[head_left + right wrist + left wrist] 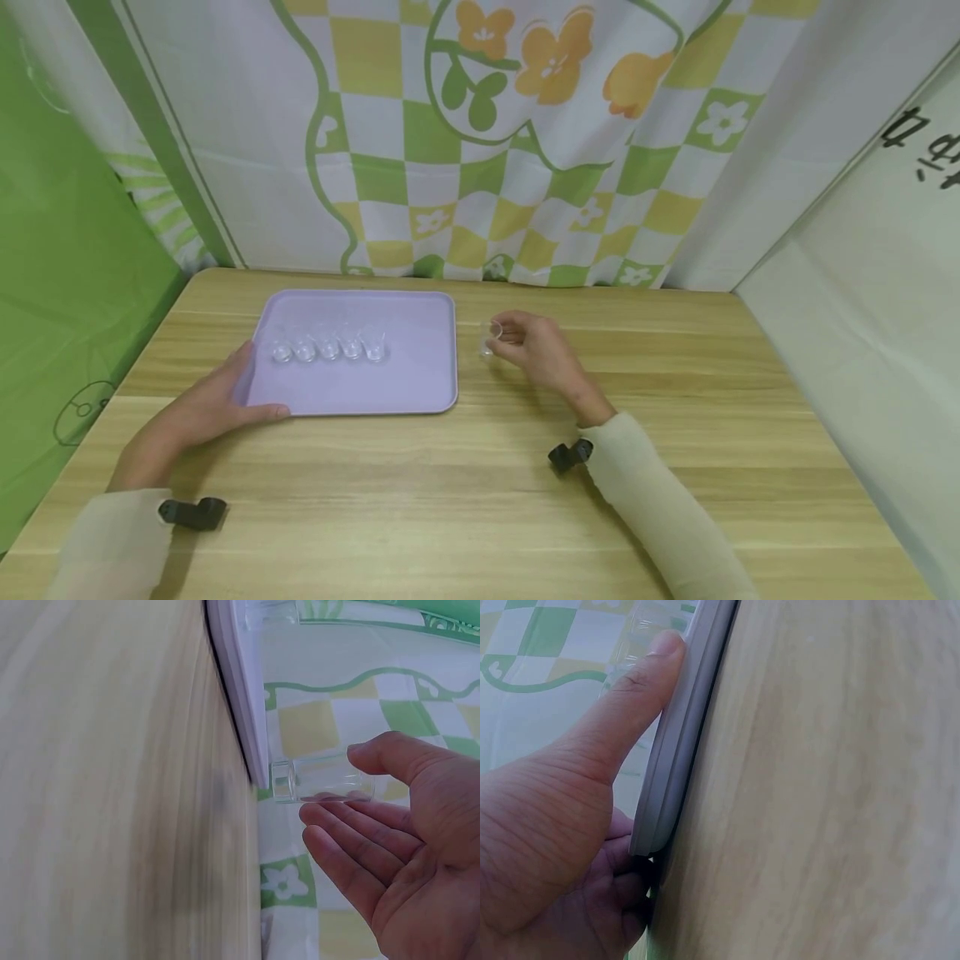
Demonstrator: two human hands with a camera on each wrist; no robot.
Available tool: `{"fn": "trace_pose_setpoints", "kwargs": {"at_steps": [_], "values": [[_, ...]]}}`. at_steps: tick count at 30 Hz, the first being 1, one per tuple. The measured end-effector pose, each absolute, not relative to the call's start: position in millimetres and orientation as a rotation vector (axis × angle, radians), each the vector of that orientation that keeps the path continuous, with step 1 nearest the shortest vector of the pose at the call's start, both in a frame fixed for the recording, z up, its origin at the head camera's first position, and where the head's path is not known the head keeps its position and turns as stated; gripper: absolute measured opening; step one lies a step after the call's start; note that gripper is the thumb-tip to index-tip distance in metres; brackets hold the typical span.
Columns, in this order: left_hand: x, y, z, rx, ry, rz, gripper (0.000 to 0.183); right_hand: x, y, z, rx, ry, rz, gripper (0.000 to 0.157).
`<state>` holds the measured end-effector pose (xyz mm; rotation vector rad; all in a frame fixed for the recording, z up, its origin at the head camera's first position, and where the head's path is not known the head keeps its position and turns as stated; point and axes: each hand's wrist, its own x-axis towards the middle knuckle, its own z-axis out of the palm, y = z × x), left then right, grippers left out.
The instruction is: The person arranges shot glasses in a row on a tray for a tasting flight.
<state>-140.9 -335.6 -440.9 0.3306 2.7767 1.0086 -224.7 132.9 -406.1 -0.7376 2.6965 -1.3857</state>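
With thumb and fingertips, my right hand (540, 348) pinches a small clear shot glass (322, 780) near its rim. It is upright, just right of a lilac tray (420, 375), and its thick base shows a small gap above the table in the right wrist view. My left hand (204, 408) holds the tray's front left corner, thumb (649, 671) along the front rim and fingers by the left side. Several similar shot glasses (330, 348) stand in a row on the tray, from its left side to the middle.
The tray lies on a wooden table (450, 500), toward its back left. Behind the table hangs a checkered, flowered curtain (480, 183). Green cloth (67, 250) hangs on the left, and a white sheet (862, 275) with black writing is on the right.
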Motion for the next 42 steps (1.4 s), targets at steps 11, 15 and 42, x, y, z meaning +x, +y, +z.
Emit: {"fn": "trace_pose_setpoints", "kwargs": {"at_steps": [11,15,42], "values": [[-139.6,-332.8,-436.9,0.329,2.769,1.025,0.127,-228.1,107.2,-403.9,-0.812,2.644,-1.398,0.034],[-139.2,-332.3,-436.2,0.321,2.768,1.015,0.127,-228.4,96.5,-404.3,-0.829,2.621,-1.410,0.034],[-140.7,-333.4,-437.2,0.284,2.770,0.963,0.128,-232.1,42.5,-410.2,-0.863,2.611,-1.274,0.027]]}}
